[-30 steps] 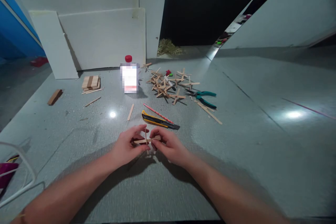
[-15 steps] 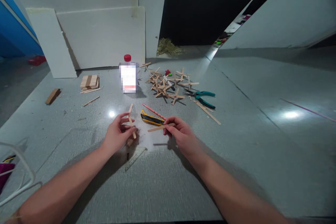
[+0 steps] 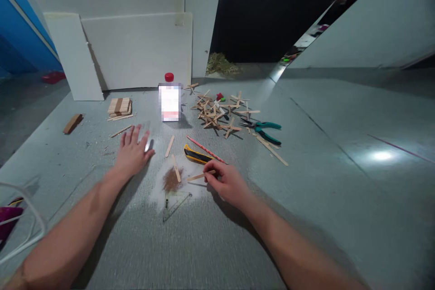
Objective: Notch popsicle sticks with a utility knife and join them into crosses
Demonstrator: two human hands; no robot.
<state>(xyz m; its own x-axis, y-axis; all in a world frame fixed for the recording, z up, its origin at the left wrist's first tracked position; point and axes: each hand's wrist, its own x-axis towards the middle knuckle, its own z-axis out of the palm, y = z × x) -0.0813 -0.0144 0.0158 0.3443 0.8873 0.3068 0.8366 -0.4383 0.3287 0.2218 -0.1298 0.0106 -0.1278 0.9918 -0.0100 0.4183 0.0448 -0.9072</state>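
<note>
My right hand (image 3: 224, 181) pinches one end of a wooden popsicle stick (image 3: 196, 176), held low over the grey surface. My left hand (image 3: 132, 152) is open, fingers spread and palm down, near a loose thin stick (image 3: 121, 131). Between the hands, one popsicle stick (image 3: 170, 146) lies slanted, and another stick (image 3: 176, 167) rests partly over a patch of brown powder (image 3: 171, 180). A yellow-and-black utility knife (image 3: 197, 155) and a red patterned pencil (image 3: 204, 147) lie just beyond my right hand. A clear set square (image 3: 176, 206) is nearer to me.
A red-capped bottle (image 3: 169, 99), its label blurred, stands beyond the hands. Left of it are a banded stack of sticks (image 3: 119, 107) and a brown block (image 3: 72, 123). Crossed-stick pieces (image 3: 212, 113) and teal-handled pliers (image 3: 263, 129) lie right. White boards (image 3: 139, 50) lean behind.
My left hand has let go of its sticks and moved left, opening flat; two sticks now lie between the hands. My right hand has come slightly lower and left with its stick.
</note>
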